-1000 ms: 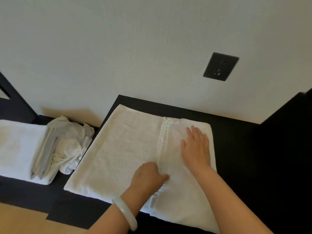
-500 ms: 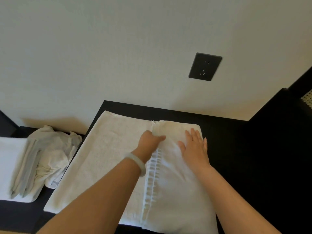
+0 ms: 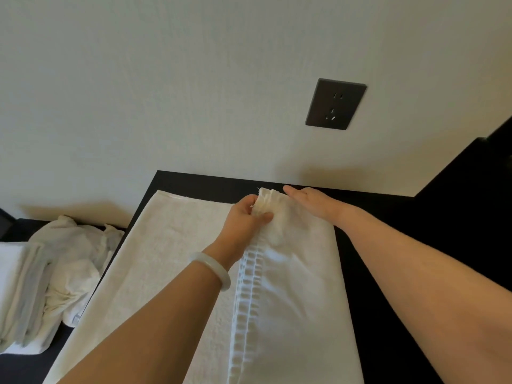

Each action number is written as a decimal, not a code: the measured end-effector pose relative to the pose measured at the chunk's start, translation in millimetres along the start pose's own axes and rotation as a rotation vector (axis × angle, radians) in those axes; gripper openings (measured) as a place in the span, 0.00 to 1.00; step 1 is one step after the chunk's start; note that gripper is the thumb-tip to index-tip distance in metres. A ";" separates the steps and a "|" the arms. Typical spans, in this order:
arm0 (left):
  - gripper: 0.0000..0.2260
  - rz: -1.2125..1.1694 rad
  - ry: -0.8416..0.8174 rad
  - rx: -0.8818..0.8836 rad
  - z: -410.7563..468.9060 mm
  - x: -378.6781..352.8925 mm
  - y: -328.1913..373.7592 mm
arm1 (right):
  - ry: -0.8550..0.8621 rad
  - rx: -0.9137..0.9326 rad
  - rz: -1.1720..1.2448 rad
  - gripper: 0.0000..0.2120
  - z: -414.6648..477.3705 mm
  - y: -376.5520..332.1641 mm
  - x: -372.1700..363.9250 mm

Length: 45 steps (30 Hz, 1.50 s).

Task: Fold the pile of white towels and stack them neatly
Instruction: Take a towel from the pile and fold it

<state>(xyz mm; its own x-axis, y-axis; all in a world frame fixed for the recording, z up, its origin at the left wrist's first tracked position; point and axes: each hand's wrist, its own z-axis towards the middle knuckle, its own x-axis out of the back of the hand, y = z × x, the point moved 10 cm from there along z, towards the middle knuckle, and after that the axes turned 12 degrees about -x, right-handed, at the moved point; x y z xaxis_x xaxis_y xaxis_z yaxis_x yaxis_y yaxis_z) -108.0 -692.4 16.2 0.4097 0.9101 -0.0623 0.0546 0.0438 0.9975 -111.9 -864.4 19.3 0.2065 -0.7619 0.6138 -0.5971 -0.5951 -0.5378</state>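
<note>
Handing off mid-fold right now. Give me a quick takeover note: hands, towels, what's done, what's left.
Left hand: pinching the far corner of the folded-over flap.
Right hand: open, flat on the towel's far right edge.
Towel: spread on the dark table, right part folded over, hem band running down the middle.
Done: folded stack at far left.
Left: finish this fold, then the crumpled pile beside the stack.
</note>
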 end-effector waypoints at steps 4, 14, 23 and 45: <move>0.10 -0.073 0.035 0.084 2.2 6.2 -16.2 | 0.165 -0.136 -0.348 0.37 14.7 27.3 28.6; 0.08 0.152 0.050 0.164 2.9 8.9 -48.7 | 0.364 -0.046 -0.150 0.30 15.4 73.7 55.7; 0.06 0.391 0.125 0.023 1.5 11.7 -40.1 | 0.755 0.088 -0.414 0.23 -25.0 34.3 21.2; 0.11 0.428 -0.099 0.218 -170.5 15.2 -23.8 | 0.399 -0.024 -0.458 0.30 -130.3 88.4 -107.1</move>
<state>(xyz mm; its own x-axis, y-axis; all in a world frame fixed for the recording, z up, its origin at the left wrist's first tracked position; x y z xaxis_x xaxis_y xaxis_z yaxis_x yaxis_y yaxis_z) -258.3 -609.4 -3.1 0.5211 0.7834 0.3386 0.0474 -0.4227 0.9050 -287.8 -802.1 -18.7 0.1429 -0.2722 0.9516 -0.5342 -0.8306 -0.1574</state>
